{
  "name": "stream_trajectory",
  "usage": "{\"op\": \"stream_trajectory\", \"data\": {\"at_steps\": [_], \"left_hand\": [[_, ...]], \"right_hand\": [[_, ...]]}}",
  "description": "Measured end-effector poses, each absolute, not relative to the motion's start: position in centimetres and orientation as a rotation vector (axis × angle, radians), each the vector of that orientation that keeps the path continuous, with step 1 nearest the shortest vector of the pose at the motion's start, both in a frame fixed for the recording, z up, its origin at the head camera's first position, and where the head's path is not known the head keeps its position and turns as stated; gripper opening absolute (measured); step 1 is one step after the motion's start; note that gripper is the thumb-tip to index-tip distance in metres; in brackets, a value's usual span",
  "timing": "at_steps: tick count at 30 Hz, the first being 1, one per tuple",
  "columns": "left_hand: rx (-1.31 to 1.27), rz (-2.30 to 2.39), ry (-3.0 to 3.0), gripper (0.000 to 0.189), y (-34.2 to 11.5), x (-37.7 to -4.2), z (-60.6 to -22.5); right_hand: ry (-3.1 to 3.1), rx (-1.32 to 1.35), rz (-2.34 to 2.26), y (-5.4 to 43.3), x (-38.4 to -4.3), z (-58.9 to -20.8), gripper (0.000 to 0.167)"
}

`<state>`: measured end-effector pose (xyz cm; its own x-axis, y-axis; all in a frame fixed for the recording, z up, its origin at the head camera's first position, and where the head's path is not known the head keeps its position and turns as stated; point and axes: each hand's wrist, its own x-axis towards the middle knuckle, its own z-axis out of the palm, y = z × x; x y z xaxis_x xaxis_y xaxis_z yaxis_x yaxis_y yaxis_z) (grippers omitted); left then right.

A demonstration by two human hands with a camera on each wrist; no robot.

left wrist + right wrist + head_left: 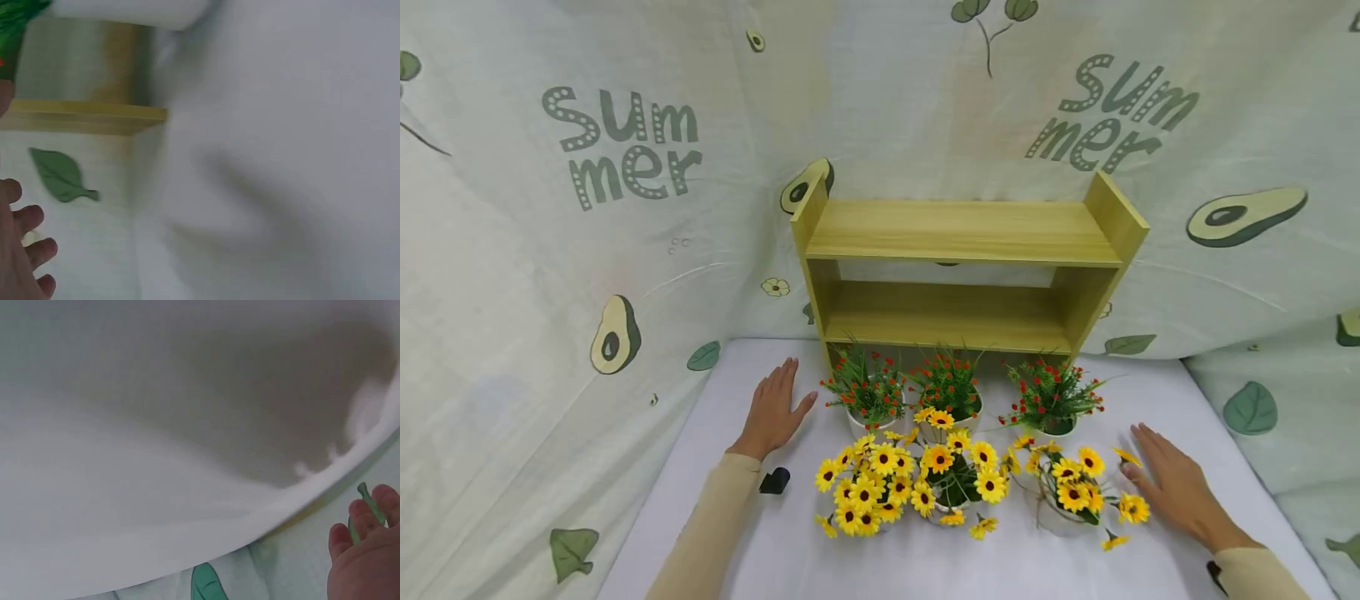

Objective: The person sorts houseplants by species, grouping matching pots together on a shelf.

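My left hand (772, 414) is held out with straight fingers left of the potted plants and holds nothing. Its fingers (31, 219) also show at the left edge of the left wrist view. On the other side, my right hand (1176, 483) is spread with extended fingers beside a pot of yellow flowers (1071, 492); whether it touches the outer blooms cannot be told. Two more yellow-flowered plants (865, 492) (951, 479) stand to its left. Behind them are three green plants with small red blooms (874, 392) (950, 387) (1054, 396) in pale pots.
A two-tier wooden shelf (962, 229) stands behind the plants, against a printed cloth backdrop (880, 100). White cloth covers the table (820, 575). Cloth walls rise on both sides. A small black object (775, 481) shows by the left wrist.
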<state>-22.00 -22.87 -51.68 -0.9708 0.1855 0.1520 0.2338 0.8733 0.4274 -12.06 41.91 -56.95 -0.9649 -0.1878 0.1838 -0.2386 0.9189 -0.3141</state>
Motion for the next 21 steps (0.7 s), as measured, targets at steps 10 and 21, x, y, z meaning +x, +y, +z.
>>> {"op": "stream_trajectory", "data": {"at_steps": [10,21], "left_hand": [[-0.375,-0.953,-2.538,0.061,-21.8,-23.3,-42.3],[-0.437,-1.21,-2.214,0.058,-18.7,-25.2,-33.9]], "right_hand": [[-2.979,0.3,0.697,41.0,-8.6,-56.3,0.068],[-3.134,0.221,0.858,40.1,-6.1,-56.3,0.07]]}}
